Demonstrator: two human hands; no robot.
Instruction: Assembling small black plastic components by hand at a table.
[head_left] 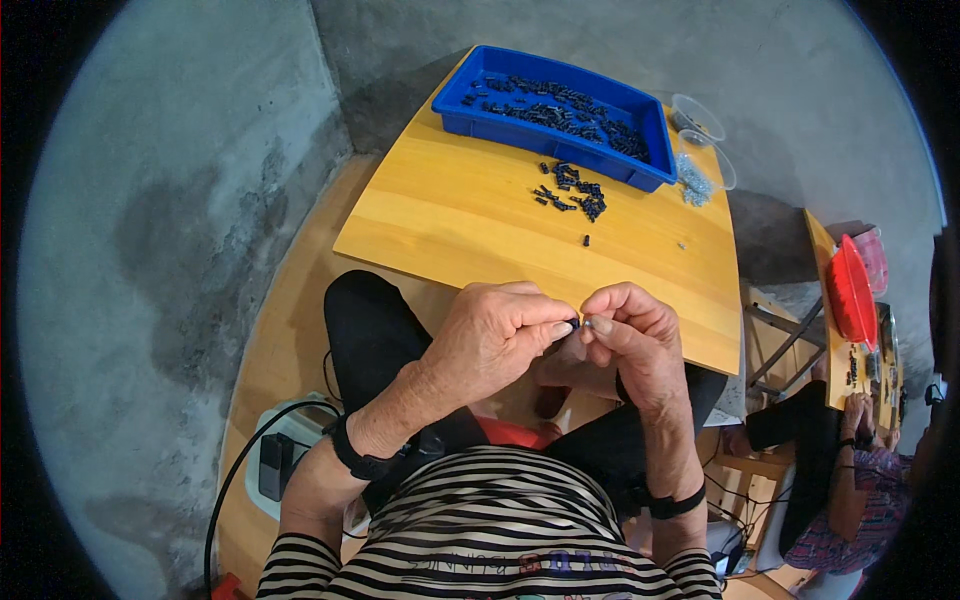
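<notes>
Just beyond the near edge of the yellow wooden table (450, 225), my two hands meet in front of me. My left hand (497, 335) pinches a small black cylindrical piece (574, 323) between thumb and finger. Facing it, my right hand (635, 335) pinches a tiny pale, metallic-looking piece (588, 324), its shape mostly covered by the fingertips. The two pieces are almost touching; whether they are joined I cannot tell. A loose pile of similar black pieces (568, 190) lies farther up the table, with a single black piece (586, 240) nearer to me.
A blue tray (560, 150) holding many black pieces stands at the table's far side. Clear plastic tubs (720, 165), one with small silvery parts (692, 185), are at the far right. Another person (850, 490) works at a second table with a red basket (850, 290).
</notes>
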